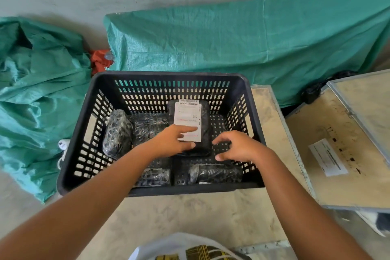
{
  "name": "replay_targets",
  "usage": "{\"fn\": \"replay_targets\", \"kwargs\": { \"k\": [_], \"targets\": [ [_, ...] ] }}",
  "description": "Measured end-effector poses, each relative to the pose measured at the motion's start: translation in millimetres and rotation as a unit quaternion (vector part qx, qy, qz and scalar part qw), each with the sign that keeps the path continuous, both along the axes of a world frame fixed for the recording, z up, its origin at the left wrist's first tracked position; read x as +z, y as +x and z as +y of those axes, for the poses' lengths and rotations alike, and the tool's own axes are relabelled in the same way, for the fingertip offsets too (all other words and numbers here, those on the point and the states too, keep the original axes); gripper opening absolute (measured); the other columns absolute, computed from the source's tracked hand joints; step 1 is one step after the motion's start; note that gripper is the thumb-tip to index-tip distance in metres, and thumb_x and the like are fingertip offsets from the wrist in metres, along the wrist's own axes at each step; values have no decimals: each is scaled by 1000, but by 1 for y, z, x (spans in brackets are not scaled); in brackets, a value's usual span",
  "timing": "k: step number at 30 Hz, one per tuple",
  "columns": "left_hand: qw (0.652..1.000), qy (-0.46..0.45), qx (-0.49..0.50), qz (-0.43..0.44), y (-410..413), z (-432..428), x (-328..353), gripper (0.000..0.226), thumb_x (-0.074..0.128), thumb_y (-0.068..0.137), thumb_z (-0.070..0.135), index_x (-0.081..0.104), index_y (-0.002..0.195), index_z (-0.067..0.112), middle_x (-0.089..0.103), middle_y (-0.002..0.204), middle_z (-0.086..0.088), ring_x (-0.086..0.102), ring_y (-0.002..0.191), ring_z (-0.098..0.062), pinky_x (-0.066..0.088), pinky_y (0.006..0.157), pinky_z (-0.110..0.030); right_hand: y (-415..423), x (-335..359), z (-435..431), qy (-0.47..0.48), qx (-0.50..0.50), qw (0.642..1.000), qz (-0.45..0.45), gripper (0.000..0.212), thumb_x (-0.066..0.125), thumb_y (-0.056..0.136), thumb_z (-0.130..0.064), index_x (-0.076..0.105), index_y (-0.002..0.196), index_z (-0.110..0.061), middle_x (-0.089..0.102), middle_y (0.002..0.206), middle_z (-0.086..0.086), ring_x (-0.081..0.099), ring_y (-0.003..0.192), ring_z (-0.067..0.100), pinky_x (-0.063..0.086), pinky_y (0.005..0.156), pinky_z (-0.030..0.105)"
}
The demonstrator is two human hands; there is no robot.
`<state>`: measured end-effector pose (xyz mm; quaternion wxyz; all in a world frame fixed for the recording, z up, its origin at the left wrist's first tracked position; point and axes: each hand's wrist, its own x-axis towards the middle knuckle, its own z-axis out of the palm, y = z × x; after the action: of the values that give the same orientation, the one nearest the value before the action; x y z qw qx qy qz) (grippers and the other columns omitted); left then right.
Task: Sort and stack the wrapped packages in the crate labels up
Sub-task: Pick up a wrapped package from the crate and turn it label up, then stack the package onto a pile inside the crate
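Five wrapped packages were seen inside the black perforated crate (73, 133), which stood on a pale, scuffed tabletop (190, 213). One labelled package (202, 133) lay toward the far middle of the crate floor with its white shipping label (187, 118) turned up. The left hand (173, 141) was laid on the near end of that package, the forefinger stretched flat across the lower edge of the label and the thumb pressed against the near edge of the black wrap (a light pinch rather than a full grip). The right hand (238, 145) was held just to the right of the same package, its fingers curled loosely and partly spread; nothing was held in it, and whether the fingertips touched the wrap could not be told. A glossy black bundle (117, 133) was leaned against the left wall of the crate, and a second bundle (147, 126) lay just beside it, partly hidden by the left forearm. Two more packages were lying along the near wall, one (154, 176) under the left forearm and one (215, 173) below the right hand; no labels were visible on these four. Green tarpaulin (232, 34) was draped behind the crate, and a wooden board (337, 154) bearing a paper sheet (327, 157) was lying to the right.
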<state>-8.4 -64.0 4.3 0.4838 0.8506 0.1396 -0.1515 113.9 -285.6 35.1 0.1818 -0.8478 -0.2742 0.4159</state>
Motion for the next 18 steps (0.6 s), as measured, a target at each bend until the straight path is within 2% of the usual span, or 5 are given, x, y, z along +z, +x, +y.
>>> {"fn": "replay_targets", "kwargs": {
  "k": [3,7,10,14,18],
  "targets": [
    [990,-34,-135,32,-17,-22,9,55,79,88,19,62,141,18,60,143,5,58,123,-6,46,100,-13,-19,5,-15,-48,33,998,-16,44,94,71,-22,74,108,-35,63,133,-3,61,115,18,48,87,32],
    [979,-1,-200,42,-24,-38,10,60,80,87,26,59,143,19,60,144,5,58,125,-5,45,99,-9,-36,0,-15,-75,38,996,-29,43,94,69,-20,70,100,-35,62,126,3,62,109,21,52,87,35],
    [975,38,-217,36,-25,-41,7,64,80,87,23,55,146,21,63,141,-2,60,127,-23,47,107,-29,-40,-7,-17,-51,29,997,-39,42,92,72,-17,65,96,-38,61,129,5,62,113,24,52,93,37],
    [968,91,-231,24,-19,-42,0,70,83,82,16,56,146,20,50,153,-1,46,139,-17,31,107,-18,-37,-13,-24,18,-33,997,-61,39,87,78,-13,72,106,-34,65,129,1,62,115,20,48,90,28],
    [979,71,-185,53,-9,-38,-4,76,89,75,19,58,143,30,62,142,1,57,128,-23,42,110,-35,-36,-18,-21,50,-77,992,-88,37,87,80,-12,77,113,-25,69,126,1,64,114,19,46,95,23]
  ]
}}
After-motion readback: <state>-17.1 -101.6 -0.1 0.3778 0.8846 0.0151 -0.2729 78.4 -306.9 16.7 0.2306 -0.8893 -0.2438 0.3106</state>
